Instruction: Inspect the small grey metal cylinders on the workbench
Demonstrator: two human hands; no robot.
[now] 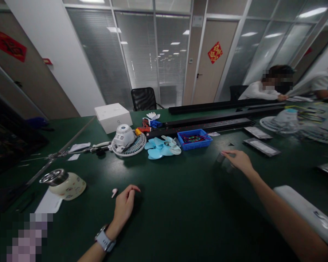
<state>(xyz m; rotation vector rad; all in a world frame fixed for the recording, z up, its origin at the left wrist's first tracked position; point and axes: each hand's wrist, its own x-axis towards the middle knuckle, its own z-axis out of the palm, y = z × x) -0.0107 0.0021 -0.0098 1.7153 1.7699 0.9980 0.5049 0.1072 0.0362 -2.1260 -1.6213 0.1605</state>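
Note:
My right hand (239,160) reaches out over the green table, thumb and fingertips pinched together. At those fingertips is a small, blurred greyish see-through piece (221,157), whose kind I cannot make out. My left hand (125,201), with a light-strapped watch on its wrist, rests on the table with the index finger stretched out and nothing in it. Just left of it lies a pale pink earbud (114,192). Beyond the hands are light-blue fan blades (163,147) and a blue tray (196,146) of coloured wires.
A white fan housing with its guard (125,140) stands near a white box (113,118). Left lies a cream steel-necked bottle (71,186). Long black rails (207,125) run behind. At right are flat packets (261,146) and a white case (306,214). Two people sit at the far right.

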